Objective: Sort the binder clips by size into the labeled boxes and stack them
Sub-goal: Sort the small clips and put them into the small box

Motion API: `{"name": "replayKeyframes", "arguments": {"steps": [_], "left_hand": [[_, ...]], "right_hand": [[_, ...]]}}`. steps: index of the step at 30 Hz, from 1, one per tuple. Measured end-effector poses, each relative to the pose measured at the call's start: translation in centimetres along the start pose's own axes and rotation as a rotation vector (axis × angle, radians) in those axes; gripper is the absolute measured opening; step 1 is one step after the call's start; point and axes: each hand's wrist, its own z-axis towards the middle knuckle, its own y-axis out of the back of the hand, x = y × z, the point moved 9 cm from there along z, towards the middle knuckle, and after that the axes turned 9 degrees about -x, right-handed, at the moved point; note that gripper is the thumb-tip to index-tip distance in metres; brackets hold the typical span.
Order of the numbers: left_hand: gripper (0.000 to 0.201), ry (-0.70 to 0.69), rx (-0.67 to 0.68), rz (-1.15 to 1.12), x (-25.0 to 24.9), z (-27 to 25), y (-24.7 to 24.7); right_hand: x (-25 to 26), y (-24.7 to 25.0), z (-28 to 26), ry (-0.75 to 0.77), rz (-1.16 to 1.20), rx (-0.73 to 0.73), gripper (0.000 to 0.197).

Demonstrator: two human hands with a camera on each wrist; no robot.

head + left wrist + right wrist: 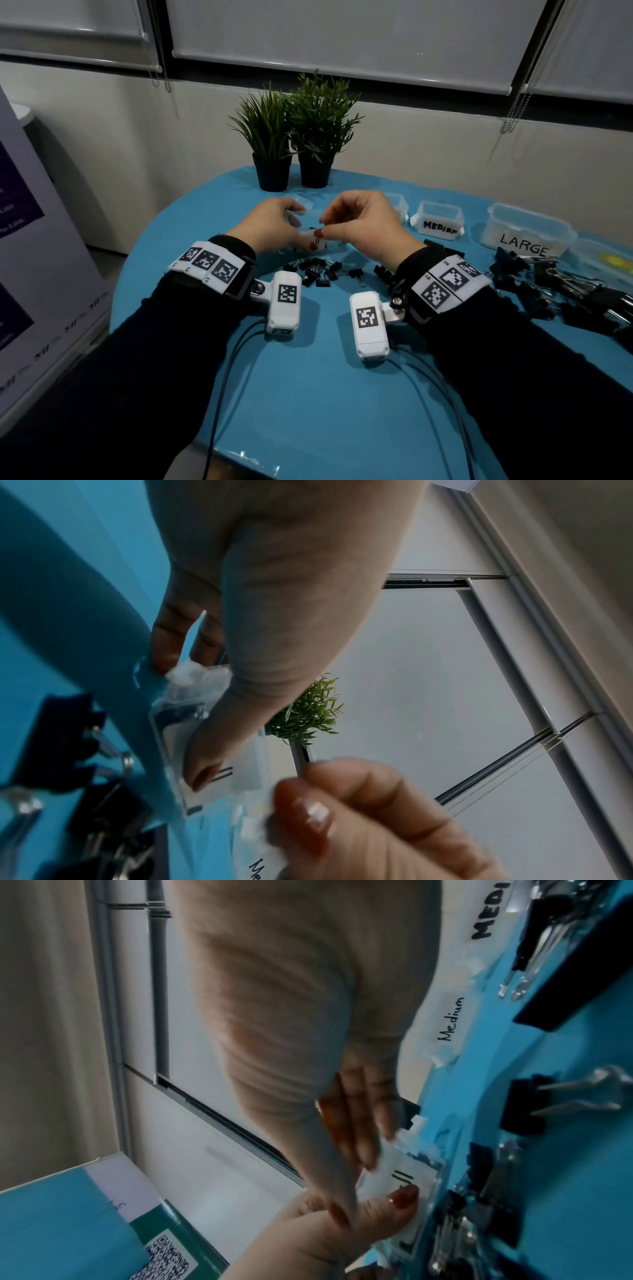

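Observation:
A small clear box (333, 243) with a white label ending in "ll" (401, 1175) stands on the blue table (308, 394) behind a heap of small black binder clips (318, 272). My left hand (301, 233) grips the box's left side, its thumb (219, 745) lying on the label. My right hand (323, 224) pinches the box's top edge with thumb and curled fingers (363, 1139). The inside of the box is hidden. Clear boxes marked MEDIUM (438, 219) and LARGE (527, 229) stand at the right.
Large black clips (565, 287) are heaped at the right and medium ones (383, 272) lie by my right wrist. Another clear box (399, 202) is half hidden behind my right hand. Two potted plants (294, 171) stand at the back. A further container (609, 263) is at the far right.

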Motion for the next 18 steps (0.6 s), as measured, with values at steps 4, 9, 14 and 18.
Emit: {"name": "replayKeyframes", "arguments": {"steps": [4, 9, 14, 18], "left_hand": [[0.068, 0.047, -0.043, -0.002, 0.9, 0.6, 0.4], [0.071, 0.062, -0.038, -0.009, 1.0, 0.5, 0.3], [0.072, 0.05, -0.023, -0.01, 0.7, 0.3, 0.1], [0.072, 0.044, -0.01, -0.008, 0.5, 0.1, 0.0]], "right_hand": [[-0.7, -3.5, -2.2, -0.023, -0.318, 0.413, 0.039], [-1.7, -3.6, -2.1, -0.044, -0.415, 0.426, 0.034], [-2.4, -2.3, -1.4, -0.079, -0.355, 0.288, 0.024], [-2.4, -0.6, -0.4, -0.134, -0.179, 0.137, 0.022]]}}
